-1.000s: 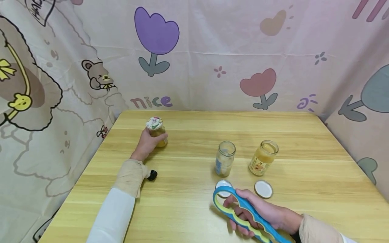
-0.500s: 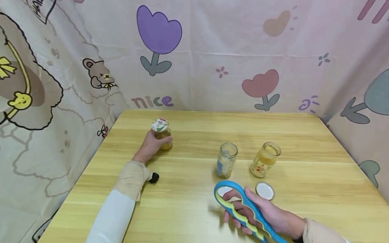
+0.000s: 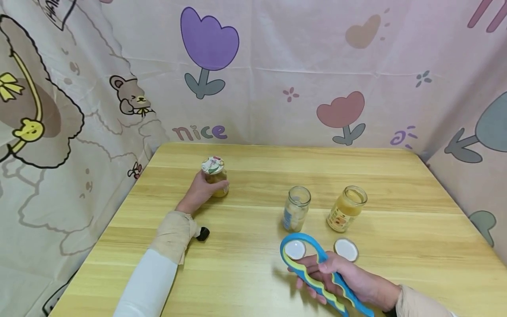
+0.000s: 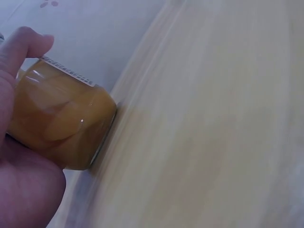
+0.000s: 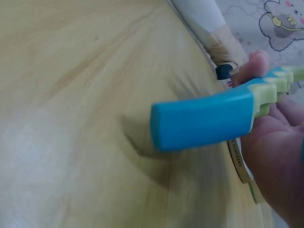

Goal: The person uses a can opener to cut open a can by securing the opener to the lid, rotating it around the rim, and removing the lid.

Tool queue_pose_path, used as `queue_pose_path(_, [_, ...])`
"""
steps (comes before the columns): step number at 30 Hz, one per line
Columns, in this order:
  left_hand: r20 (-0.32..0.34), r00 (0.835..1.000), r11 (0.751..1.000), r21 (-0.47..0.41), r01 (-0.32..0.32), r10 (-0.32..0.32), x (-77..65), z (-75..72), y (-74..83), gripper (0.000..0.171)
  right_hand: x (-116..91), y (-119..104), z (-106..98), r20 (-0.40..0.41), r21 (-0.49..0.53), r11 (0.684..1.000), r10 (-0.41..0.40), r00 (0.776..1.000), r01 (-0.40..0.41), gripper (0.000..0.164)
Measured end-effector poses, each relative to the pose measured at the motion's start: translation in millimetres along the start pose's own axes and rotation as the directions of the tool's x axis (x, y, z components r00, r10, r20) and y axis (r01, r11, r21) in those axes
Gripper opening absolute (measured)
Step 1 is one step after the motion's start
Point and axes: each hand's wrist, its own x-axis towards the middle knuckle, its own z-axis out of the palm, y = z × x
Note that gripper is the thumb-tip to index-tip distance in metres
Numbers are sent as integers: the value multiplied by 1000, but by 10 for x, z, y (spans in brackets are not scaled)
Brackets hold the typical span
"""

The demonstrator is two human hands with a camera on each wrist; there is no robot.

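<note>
At the left of the table, my left hand [image 3: 199, 193] grips a glass jar [image 3: 217, 177] round its side. A white patterned lid [image 3: 213, 164] covers its top. The left wrist view shows yellow-orange fruit pieces inside this jar [image 4: 61, 114], with the thumb along one side. My right hand [image 3: 354, 275] holds a blue and yellow-green jar opener [image 3: 317, 247] over the front of the table. Its scalloped inner edges face each other, and its arms stand apart. In the right wrist view the blue end of the jar opener [image 5: 202, 121] points away from the palm.
Two lidless glass jars stand right of centre: one with a blue label [image 3: 293, 215], one with yellow contents [image 3: 341, 212]. In front of them lie two lids, one white inside [image 3: 295, 250] seen through the opener's loop, the other beside my right hand [image 3: 346, 249]. A printed curtain [image 3: 269, 110] hangs behind.
My left hand has moved slightly right and toward me with the lidded jar. The right thumb has shifted on the jar opener, and one lid now shows more fully through its loop.
</note>
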Motion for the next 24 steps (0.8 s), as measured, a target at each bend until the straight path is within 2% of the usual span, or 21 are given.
queue_pose_path(7, [29,1000,1000,11,4,-4,-120,66,214,74,15,7,-24,-21,91,996,0,1000,2,57])
queue_pose_path(10, [37,999,1000,-7,-8,8,-103,88,165,75,13,19,-33,-36,111,994,-5,999,8,60])
queue_pose_path(14, [40,998,999,-8,-39,39,-38,110,35,76,2,15,-44,-47,163,986,35,998,-27,65])
queue_pose_path(18, [35,998,999,-6,-46,47,-59,148,46,76,4,0,-40,-75,206,977,72,995,-55,66])
queue_pose_path(21, [40,998,999,-19,-44,44,-81,178,67,76,7,-4,-26,-110,184,981,83,990,-62,65])
queue_pose_path(24, [48,998,999,-29,-37,39,-98,205,80,75,10,-15,0,-159,115,991,91,983,-73,63])
